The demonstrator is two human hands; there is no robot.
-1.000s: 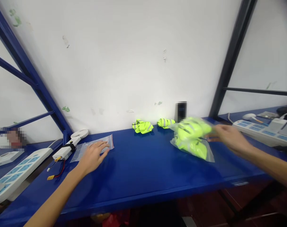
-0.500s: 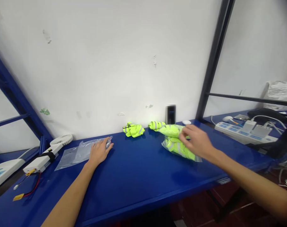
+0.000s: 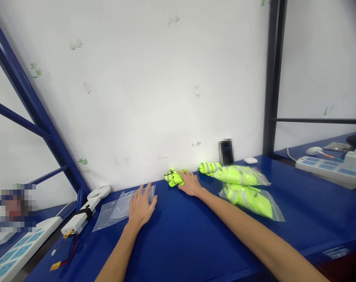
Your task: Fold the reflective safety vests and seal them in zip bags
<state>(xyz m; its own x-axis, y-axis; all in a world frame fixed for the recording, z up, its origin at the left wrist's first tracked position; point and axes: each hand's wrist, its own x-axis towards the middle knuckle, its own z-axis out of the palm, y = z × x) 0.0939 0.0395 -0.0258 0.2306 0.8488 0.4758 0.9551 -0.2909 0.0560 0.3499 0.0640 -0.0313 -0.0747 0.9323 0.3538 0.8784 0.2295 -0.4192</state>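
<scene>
Blue desk (image 3: 183,239) | yellow bundle (image 3: 173,178) partly under your right grip (image 3: 191,184), closure unclear | left grip (image 3: 140,208) spread over clear bags (image 3: 119,207)

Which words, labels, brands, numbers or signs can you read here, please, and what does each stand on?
No text can be read.
Pale marking on the table's front edge, at right: too blurred.
Dark device by the wall: pixelated.
Flat clear bags: no legible text.
</scene>
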